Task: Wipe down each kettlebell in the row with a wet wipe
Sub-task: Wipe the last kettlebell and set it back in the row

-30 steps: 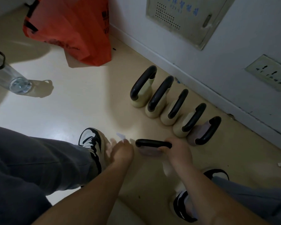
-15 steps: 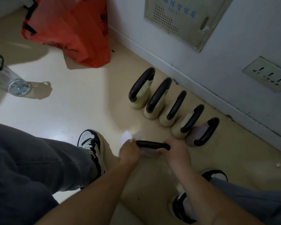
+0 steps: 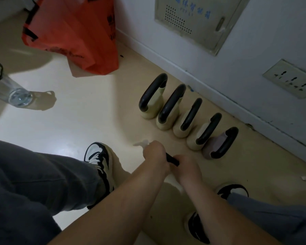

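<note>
Indoors, on a glossy beige floor (image 3: 78, 121) by the white wall's foot, five kettlebells (image 3: 189, 117) stand in a row (four cream, one mauve), while the left hand (image 3: 155, 156), clutching a wet wipe (image 3: 141, 143), and the right hand (image 3: 187, 167) both grip a sixth kettlebell's black handle (image 3: 172, 160).

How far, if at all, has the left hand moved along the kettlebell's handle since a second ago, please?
Yes. The left hand has slid right along the black handle toward the right hand, away from the left shoe.

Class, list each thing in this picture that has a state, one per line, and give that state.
Five kettlebells in the row: upright by the wall, untouched.
Sixth kettlebell: out of the row, gripped at its black handle.
Left hand: on the handle, holding the wet wipe.
Right hand: gripping the handle.
Clear bottle: standing on the floor.
Orange bag: slumped by the wall.
</note>
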{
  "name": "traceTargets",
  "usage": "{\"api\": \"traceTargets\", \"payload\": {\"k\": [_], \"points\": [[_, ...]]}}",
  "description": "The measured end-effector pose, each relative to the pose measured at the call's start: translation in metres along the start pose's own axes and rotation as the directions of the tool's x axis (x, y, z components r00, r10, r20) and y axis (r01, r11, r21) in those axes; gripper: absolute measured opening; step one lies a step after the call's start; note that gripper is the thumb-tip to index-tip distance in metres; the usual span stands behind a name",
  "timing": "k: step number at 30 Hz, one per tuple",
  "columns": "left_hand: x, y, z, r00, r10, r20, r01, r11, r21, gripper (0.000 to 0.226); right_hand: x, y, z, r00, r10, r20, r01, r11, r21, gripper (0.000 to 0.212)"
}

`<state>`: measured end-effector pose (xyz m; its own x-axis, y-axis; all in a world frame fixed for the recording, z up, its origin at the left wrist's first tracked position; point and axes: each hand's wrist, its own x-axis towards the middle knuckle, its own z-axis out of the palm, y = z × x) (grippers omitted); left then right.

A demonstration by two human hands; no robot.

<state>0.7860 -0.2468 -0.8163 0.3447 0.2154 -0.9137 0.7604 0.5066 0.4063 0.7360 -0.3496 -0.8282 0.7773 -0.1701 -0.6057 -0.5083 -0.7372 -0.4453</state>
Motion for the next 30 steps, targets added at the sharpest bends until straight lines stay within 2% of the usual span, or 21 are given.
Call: {"api": "traceTargets", "payload": {"k": [1, 5, 7, 10, 12, 14, 16, 18, 20, 22, 24, 27, 28, 30], "points": [[0.01, 0.0, -0.005, 1.0, 0.024, -0.018, -0.022, 0.997, 0.08, 0.025, -0.001, -0.001, 0.003, 1.0, -0.008, 0.017, 0.008, 1.0, -0.027, 0.026], [0.05, -0.006, -0.021, 0.99, 0.135, 0.04, -0.141, 0.947, 0.29, 0.045, 0.003, 0.001, 0.004, 0.999, -0.031, -0.008, 0.031, 0.996, -0.083, 0.021], [0.034, -0.016, -0.014, 0.952, 0.3, 0.064, -0.295, 0.84, 0.456, 0.046, 0.005, 0.002, 0.005, 0.999, -0.035, -0.016, 0.033, 0.995, -0.09, 0.025], [0.006, -0.04, 0.0, 0.817, 0.557, 0.148, -0.528, 0.62, 0.58, 0.034, 0.008, 0.001, 0.007, 0.997, -0.078, 0.027, 0.082, 0.981, -0.179, 0.02], [0.009, -0.043, 0.002, 0.758, 0.612, 0.227, -0.594, 0.503, 0.628, 0.028, 0.008, -0.001, 0.007, 0.995, -0.087, 0.042, 0.094, 0.974, -0.206, 0.019], [0.026, -0.026, -0.003, 0.766, 0.57, 0.297, -0.602, 0.473, 0.643, 0.03, 0.008, -0.001, 0.007, 0.998, -0.037, 0.043, 0.044, 0.986, -0.159, 0.022], [0.032, -0.002, -0.015, 0.831, 0.442, 0.337, -0.549, 0.56, 0.62, 0.034, 0.005, 0.0, 0.01, 0.998, 0.013, 0.067, -0.008, 0.997, -0.08, 0.034], [0.032, 0.007, -0.021, 0.866, 0.326, 0.38, -0.5, 0.575, 0.647, 0.038, 0.003, -0.001, 0.01, 0.991, 0.066, 0.118, -0.061, 0.997, -0.042, 0.04], [0.021, -0.003, -0.021, 0.824, 0.324, 0.465, -0.566, 0.507, 0.65, 0.048, 0.003, 0.003, 0.007, 0.965, 0.141, 0.222, -0.169, 0.979, 0.113, 0.033], [0.003, -0.025, -0.023, 0.756, 0.317, 0.573, -0.65, 0.465, 0.601, 0.053, 0.002, 0.01, 0.001, 0.896, 0.232, 0.379, -0.363, 0.875, 0.321, 0.019], [-0.013, -0.052, -0.031, 0.712, 0.269, 0.648, -0.685, 0.467, 0.559, 0.051, 0.0, 0.02, -0.004, 0.844, 0.264, 0.466, -0.48, 0.76, 0.438, 0.024], [-0.023, -0.08, -0.057, 0.65, 0.278, 0.707, -0.714, 0.542, 0.443, 0.041, -0.005, 0.028, -0.004, 0.824, 0.278, 0.494, -0.542, 0.643, 0.542, 0.03], [-0.023, -0.086, -0.065, 0.635, 0.303, 0.71, -0.731, 0.531, 0.428, 0.042, -0.006, 0.028, -0.004, 0.815, 0.276, 0.509, -0.562, 0.59, 0.58, 0.028], [-0.018, -0.091, -0.076, 0.625, 0.384, 0.68, -0.773, 0.426, 0.47, 0.042, -0.006, 0.027, -0.004, 0.813, 0.322, 0.485, -0.578, 0.538, 0.613, 0.021]]}}
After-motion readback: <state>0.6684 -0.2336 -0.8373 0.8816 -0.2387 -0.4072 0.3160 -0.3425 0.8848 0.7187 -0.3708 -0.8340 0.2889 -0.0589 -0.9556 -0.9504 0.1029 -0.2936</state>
